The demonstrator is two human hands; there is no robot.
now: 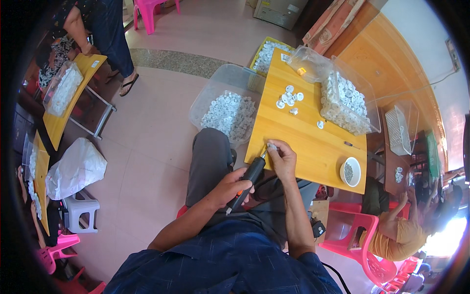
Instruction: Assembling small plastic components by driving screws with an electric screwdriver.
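White plastic part (pixel 271 146): one unit is positioned over the near left corner of the tabletop (pixel 306 142), pinched between the thumb and fingers of the right hand (pixel 284 159). The left hand (pixel 231 187) is wrapped around the body of a black power screwdriver (pixel 253 170). The bit points at the part and appears to meet it; the contact is too small to confirm. Both hands are occupied.

Status, current unit: in process, judging by the tool position. Whether a screw is seated is not visible.

Status, batch: a small cluster of similar parts (pixel 290 97) lies loose on the tabletop, and a single loose part (pixel 320 124) lies just beside the clear bin (pixel 376 120). The bin stands on the tabletop, heaped with white parts. A clear tub (pixel 215 81) on the floor, left of the tabletop, also holds a large quantity. Finished and unfinished units cannot be told apart, so supply and output containers are not identifiable. The quantities suggest a run well short of completion.

Fasteners: a white bowl (pixel 356 166) at the near right corner contains small grey pieces, probably screws; the supply is not exhausted.
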